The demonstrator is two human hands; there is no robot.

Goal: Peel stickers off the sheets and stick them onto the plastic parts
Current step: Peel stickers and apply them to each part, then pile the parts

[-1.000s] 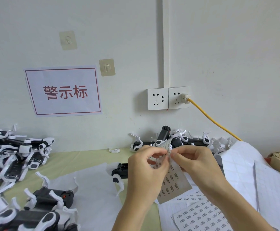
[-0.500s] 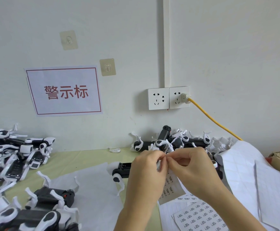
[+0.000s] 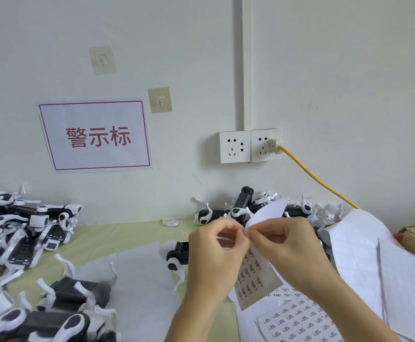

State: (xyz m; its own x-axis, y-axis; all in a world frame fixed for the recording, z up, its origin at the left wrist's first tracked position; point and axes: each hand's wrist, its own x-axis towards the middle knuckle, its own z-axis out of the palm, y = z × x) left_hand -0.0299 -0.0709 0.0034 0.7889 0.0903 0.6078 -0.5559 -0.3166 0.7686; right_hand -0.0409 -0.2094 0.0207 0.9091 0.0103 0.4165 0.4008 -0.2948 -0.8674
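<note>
Left hand (image 3: pixel 216 253) and right hand (image 3: pixel 285 245) both pinch the sticker sheet (image 3: pixel 256 275) at its top edge, fingertips touching. Since a second ago the sheet's top has folded back, blank side now up. Probably a sticker corner lifting, peel just starting. Nearest plastic part (image 3: pixel 177 253) lies on the tabletop (image 3: pixel 117 233) just left of the left hand. Spare sheet (image 3: pixel 298 322) below the held one.

Two bare forearms enter from the near edge; left hand (image 3: pixel 214 257) and right hand (image 3: pixel 288 248) wear no gloves, rings or sleeves.
</note>
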